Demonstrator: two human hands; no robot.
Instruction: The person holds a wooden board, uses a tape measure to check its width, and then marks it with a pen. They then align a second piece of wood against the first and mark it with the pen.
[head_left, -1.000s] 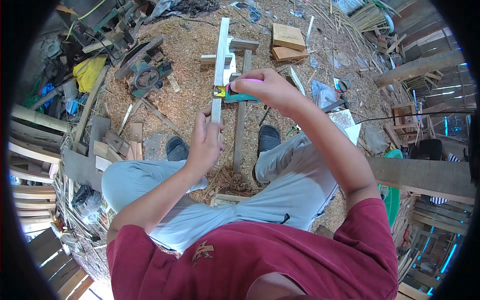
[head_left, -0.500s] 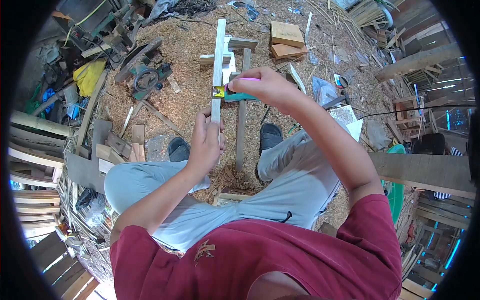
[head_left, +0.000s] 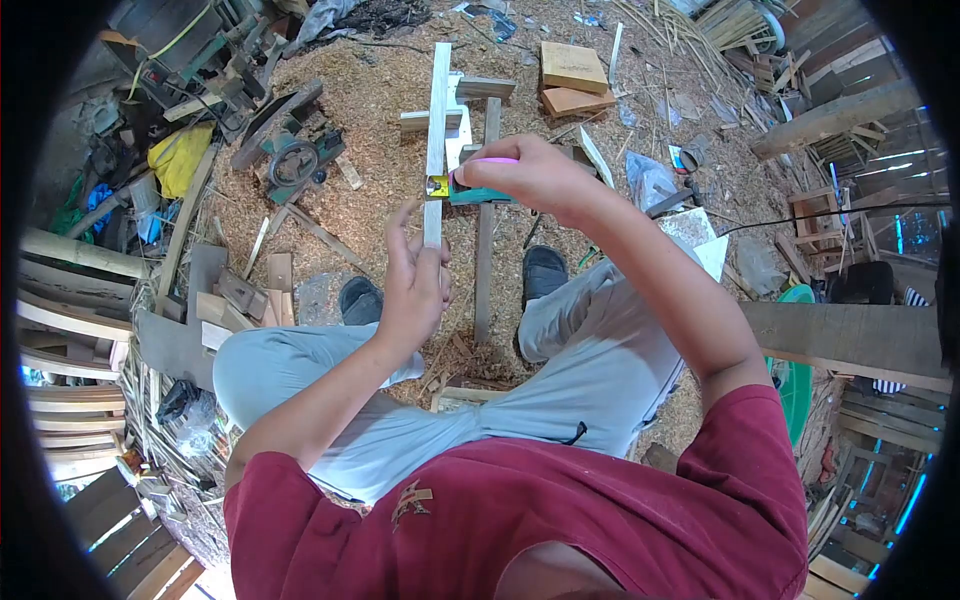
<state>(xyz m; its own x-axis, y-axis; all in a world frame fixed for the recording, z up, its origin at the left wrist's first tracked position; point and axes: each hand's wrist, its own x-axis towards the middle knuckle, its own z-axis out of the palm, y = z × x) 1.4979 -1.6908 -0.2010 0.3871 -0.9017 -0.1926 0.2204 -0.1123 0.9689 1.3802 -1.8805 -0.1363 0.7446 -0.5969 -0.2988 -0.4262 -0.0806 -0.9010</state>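
Note:
A pale, narrow wooden strip (head_left: 438, 110) points away from me, its near end in my left hand (head_left: 412, 285). The thumb lies along the strip, while one finger is raised off its left side. My right hand (head_left: 530, 175) is closed on a tape measure (head_left: 495, 160) with pink showing on its case. Its short yellow blade (head_left: 437, 187) crosses the strip just beyond my left fingers. Right below the right hand is a teal tool body (head_left: 482, 196), partly covered. Behind the strip stands a wooden frame with a long upright bar (head_left: 484, 270) and short crosspieces (head_left: 486, 88).
Wood shavings cover the floor. A green machine with a round wheel (head_left: 292, 160) stands left, and two wooden blocks (head_left: 573, 68) are stacked at the far right. Offcuts (head_left: 240, 295) lie by my left knee. A thick beam (head_left: 850, 340) juts in from the right.
One finger of my left hand has lifted away from the strip. The strip's far end sits slightly lower in view. My right hand and the tape measure hold nearly the same place.

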